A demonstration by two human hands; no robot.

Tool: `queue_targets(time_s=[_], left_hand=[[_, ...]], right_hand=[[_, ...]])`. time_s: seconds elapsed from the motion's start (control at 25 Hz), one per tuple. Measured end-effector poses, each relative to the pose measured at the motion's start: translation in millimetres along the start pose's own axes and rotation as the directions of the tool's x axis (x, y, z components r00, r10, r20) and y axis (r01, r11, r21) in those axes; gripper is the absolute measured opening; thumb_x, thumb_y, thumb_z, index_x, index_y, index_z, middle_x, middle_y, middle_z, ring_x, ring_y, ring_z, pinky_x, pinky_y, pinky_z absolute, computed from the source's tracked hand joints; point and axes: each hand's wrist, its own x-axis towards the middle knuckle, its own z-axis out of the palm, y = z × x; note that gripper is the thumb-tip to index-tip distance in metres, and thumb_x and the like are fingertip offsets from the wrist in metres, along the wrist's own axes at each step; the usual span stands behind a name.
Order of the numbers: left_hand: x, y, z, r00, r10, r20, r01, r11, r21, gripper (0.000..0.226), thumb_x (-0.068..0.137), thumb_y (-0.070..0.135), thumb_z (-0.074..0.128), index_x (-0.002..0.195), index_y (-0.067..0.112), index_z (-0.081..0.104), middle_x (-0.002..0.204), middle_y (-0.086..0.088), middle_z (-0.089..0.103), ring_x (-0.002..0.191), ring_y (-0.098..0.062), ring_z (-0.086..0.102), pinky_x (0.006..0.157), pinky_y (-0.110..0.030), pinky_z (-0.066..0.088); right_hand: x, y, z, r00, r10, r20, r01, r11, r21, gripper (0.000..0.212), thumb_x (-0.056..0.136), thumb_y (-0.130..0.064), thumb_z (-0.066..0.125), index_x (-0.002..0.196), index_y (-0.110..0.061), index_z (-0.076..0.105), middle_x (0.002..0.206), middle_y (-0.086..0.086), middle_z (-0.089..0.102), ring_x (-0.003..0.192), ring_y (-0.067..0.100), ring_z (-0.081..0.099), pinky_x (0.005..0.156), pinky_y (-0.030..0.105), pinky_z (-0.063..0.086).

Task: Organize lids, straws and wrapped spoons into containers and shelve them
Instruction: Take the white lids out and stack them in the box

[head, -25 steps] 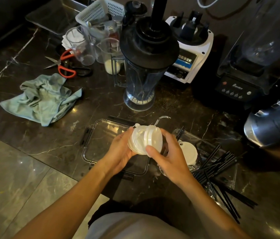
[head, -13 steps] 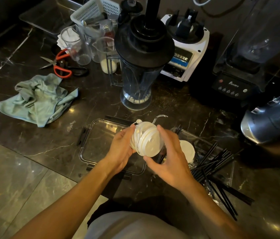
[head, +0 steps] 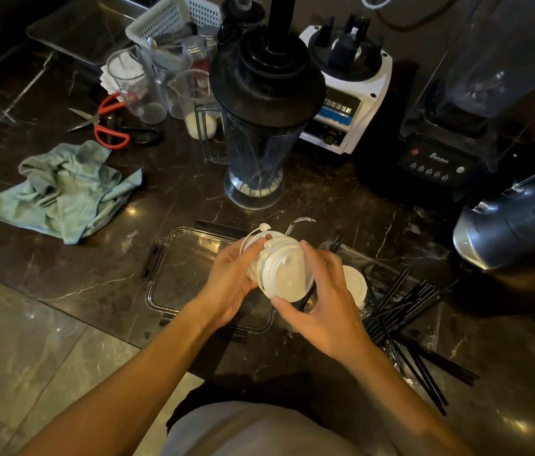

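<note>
A stack of white plastic cup lids point(head: 281, 268) lies on its side between both hands, above the counter. My left hand point(head: 231, 279) grips its left end and my right hand point(head: 323, 297) cups its right face. Below the hands sits a clear rectangular container lid point(head: 190, 258) with black clasps. Right of it stands a clear container point(head: 378, 268) that holds more white lids point(head: 355, 286). Several black straws point(head: 404, 311) lie partly in that container and fan out over the counter to the right.
A blender jar point(head: 259, 133) stands just behind the hands. A white blender base point(head: 348, 93) and a black blender point(head: 440, 159) are at the back, a steel pitcher point(head: 513, 225) at right. A green cloth point(head: 65, 189), scissors point(head: 108, 123) and clear cups point(head: 138, 87) lie at left.
The lid stack has turned between my hands, so its flat face now points toward me and to the right. Both hands stay on it, in about the same place.
</note>
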Motion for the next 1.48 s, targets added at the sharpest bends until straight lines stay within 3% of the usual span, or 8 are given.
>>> queue_targets(time_s=[0.28, 0.48, 0.64, 0.88, 0.96, 1.16, 1.28, 1.48], left_hand=[[0, 0, -1, 0.996, -0.049, 0.070, 0.046, 0.998, 0.038, 0.034, 0.101, 0.019, 0.060, 0.129, 0.002, 0.068, 0.117, -0.018, 0.075, 0.096, -0.023, 0.074, 0.076, -0.034, 0.063], [0, 5, 0, 0.998, -0.044, 0.043, 0.039, 0.993, 0.110, 0.024, 0.099, 0.016, 0.062, 0.116, 0.003, 0.074, 0.102, -0.015, 0.078, 0.085, -0.022, 0.075, 0.066, -0.032, 0.063], [-3, 5, -3, 0.997, -0.057, 0.049, 0.053, 0.994, 0.091, 0.029, 0.105, 0.025, 0.056, 0.118, 0.006, 0.074, 0.112, -0.018, 0.076, 0.097, -0.030, 0.072, 0.075, -0.037, 0.061], [-9, 1, -9, 0.996, -0.019, 0.082, 0.015, 0.999, 0.050, 0.042, 0.109, 0.031, 0.047, 0.133, 0.001, 0.064, 0.123, -0.020, 0.072, 0.106, -0.031, 0.070, 0.081, -0.036, 0.062], [-11, 0, -6, 0.996, -0.029, 0.080, 0.025, 0.999, 0.046, 0.046, 0.108, 0.036, 0.045, 0.134, 0.004, 0.064, 0.127, -0.018, 0.072, 0.110, -0.032, 0.070, 0.084, -0.036, 0.062], [-12, -4, -4, 0.995, -0.089, 0.048, 0.088, 0.996, 0.029, 0.052, 0.109, 0.048, 0.032, 0.137, 0.018, 0.065, 0.134, -0.011, 0.070, 0.126, -0.032, 0.065, 0.095, -0.045, 0.056], [-13, -4, -2, 0.986, -0.130, 0.107, 0.133, 0.991, -0.025, 0.064, 0.107, 0.057, 0.024, 0.139, 0.018, 0.062, 0.137, -0.015, 0.068, 0.128, -0.032, 0.064, 0.105, -0.050, 0.051], [-12, -8, -2, 0.995, -0.073, 0.070, 0.071, 0.997, 0.028, 0.041, 0.097, 0.035, 0.065, 0.132, 0.014, 0.068, 0.130, -0.018, 0.070, 0.115, -0.029, 0.066, 0.089, -0.041, 0.057]], right_hand=[[6, -14, -11, 0.998, 0.039, 0.055, -0.033, 0.994, -0.109, 0.099, 0.082, -0.058, 0.077, 0.158, -0.042, 0.016, 0.127, -0.017, 0.023, 0.121, 0.007, 0.045, 0.081, 0.021, 0.041], [5, -21, -14, 0.992, 0.058, 0.112, -0.033, 0.977, -0.212, 0.103, 0.084, -0.057, 0.074, 0.160, -0.043, 0.006, 0.146, -0.005, 0.021, 0.129, 0.018, 0.047, 0.091, 0.030, 0.051], [8, -25, -12, 0.989, 0.066, 0.136, -0.033, 0.972, -0.232, 0.099, 0.085, -0.054, 0.075, 0.159, -0.047, 0.009, 0.140, -0.004, 0.028, 0.123, 0.020, 0.052, 0.088, 0.029, 0.050], [7, -21, -7, 0.978, 0.124, 0.168, -0.161, 0.960, 0.231, 0.071, 0.095, -0.048, 0.068, 0.155, -0.048, 0.032, 0.133, -0.013, 0.040, 0.118, -0.008, 0.045, 0.092, 0.008, 0.037], [7, -16, -4, 0.984, 0.162, 0.075, -0.177, 0.942, 0.286, 0.050, 0.103, -0.040, 0.058, 0.151, -0.041, 0.044, 0.130, -0.009, 0.050, 0.109, -0.003, 0.055, 0.092, 0.017, 0.046], [11, -18, -13, 0.942, 0.331, 0.049, -0.287, 0.725, 0.626, 0.030, 0.101, -0.020, 0.065, 0.130, -0.020, 0.060, 0.107, 0.006, 0.063, 0.074, 0.016, 0.066, 0.054, 0.030, 0.059], [14, -19, -12, 0.938, 0.337, 0.082, -0.312, 0.715, 0.626, 0.023, 0.099, -0.018, 0.068, 0.121, -0.022, 0.062, 0.102, 0.007, 0.063, 0.071, 0.014, 0.067, 0.058, 0.038, 0.063], [11, -17, -3, 0.936, 0.347, 0.065, -0.322, 0.764, 0.560, 0.023, 0.098, -0.023, 0.070, 0.119, -0.022, 0.062, 0.103, 0.004, 0.063, 0.073, 0.012, 0.069, 0.056, 0.035, 0.062]])
